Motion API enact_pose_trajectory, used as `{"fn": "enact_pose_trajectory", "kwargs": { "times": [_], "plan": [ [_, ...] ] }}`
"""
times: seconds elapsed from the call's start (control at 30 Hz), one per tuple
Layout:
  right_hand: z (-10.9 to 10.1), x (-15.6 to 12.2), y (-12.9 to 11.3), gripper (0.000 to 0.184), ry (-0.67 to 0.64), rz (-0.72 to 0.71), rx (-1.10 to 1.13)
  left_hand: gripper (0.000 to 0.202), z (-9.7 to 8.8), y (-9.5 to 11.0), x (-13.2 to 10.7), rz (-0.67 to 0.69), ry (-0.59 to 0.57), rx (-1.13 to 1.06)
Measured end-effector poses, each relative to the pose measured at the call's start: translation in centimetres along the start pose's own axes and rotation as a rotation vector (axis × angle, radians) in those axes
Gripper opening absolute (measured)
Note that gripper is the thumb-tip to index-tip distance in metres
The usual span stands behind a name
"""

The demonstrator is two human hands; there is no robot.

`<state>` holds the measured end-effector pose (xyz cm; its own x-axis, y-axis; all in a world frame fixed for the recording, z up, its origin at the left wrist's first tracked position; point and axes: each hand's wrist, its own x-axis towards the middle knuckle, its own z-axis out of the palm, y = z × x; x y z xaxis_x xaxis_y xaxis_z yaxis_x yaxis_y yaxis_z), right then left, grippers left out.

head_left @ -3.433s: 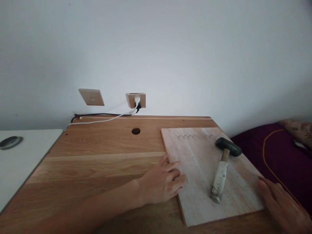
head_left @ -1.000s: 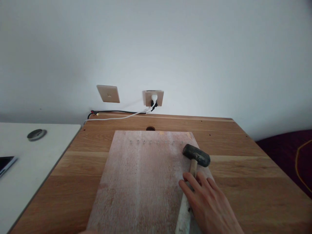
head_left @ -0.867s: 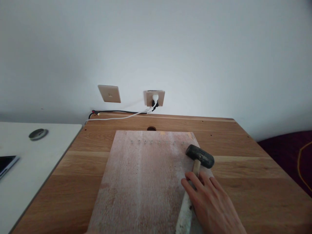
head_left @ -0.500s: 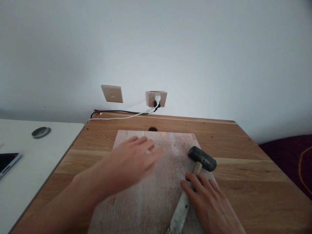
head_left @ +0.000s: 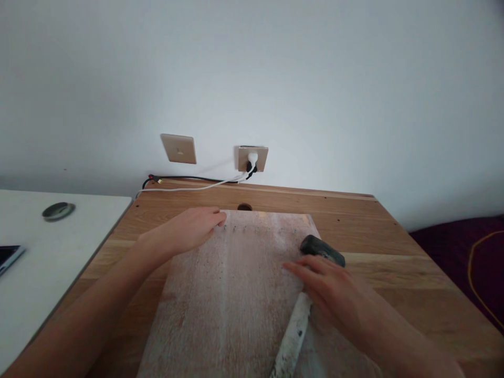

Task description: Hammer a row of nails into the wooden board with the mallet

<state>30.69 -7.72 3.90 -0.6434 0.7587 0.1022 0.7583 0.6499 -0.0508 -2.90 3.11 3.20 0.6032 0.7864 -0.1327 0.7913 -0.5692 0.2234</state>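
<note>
A whitish, worn wooden board (head_left: 220, 304) lies before me, with a row of small nails or screws (head_left: 244, 229) along its far end. At the left end of that row is my left hand (head_left: 195, 227), its fingers curled together at the board's far left corner; what they pinch, if anything, is hidden. A mallet with a black head (head_left: 313, 247) and a pale, scuffed handle (head_left: 293, 336) rests on the board's right side. My right hand (head_left: 326, 278) is over the handle just below the head, fingers stretched out to the left and not wrapped round it.
The board sits on a wooden table (head_left: 394, 294) against a white wall. A socket (head_left: 252, 159) with plugs and cables (head_left: 189, 184) is behind it. On the left, a white table (head_left: 79, 247) bears a round dish-like object (head_left: 58, 211) and a dark-screened device (head_left: 10, 257). Dark purple fabric (head_left: 444, 247) lies at right.
My left hand has moved left and away, from over the board's middle to its far left corner. My right hand has lifted off the mallet's handle and shifted toward its head.
</note>
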Motion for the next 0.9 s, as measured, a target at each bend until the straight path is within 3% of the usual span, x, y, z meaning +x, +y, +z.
{"fn": "enact_pose_trajectory", "kwargs": {
  "times": [0.1,0.23,0.47,0.7,0.9],
  "plan": [
    [-0.9,2.9,1.4,0.030,0.072,0.162,-0.131,0.024,-0.2,-0.2,0.0,0.032,0.041,-0.005],
    [-0.8,6.3,2.4,0.024,-0.037,0.351,-0.289,0.027,-0.7,0.1,0.1,-0.002,0.060,0.034],
    [0.5,8.0,2.9,0.023,-0.189,0.363,-0.312,0.026,0.0,0.8,0.5,0.019,0.019,0.047],
    [0.6,8.3,3.4,0.028,-0.179,0.381,-0.161,0.028,1.6,0.6,0.9,0.108,0.111,0.029],
    [0.7,9.2,3.2,0.024,-0.206,0.328,-0.034,0.027,1.6,1.0,1.0,0.041,0.063,0.138]
  ]
}}
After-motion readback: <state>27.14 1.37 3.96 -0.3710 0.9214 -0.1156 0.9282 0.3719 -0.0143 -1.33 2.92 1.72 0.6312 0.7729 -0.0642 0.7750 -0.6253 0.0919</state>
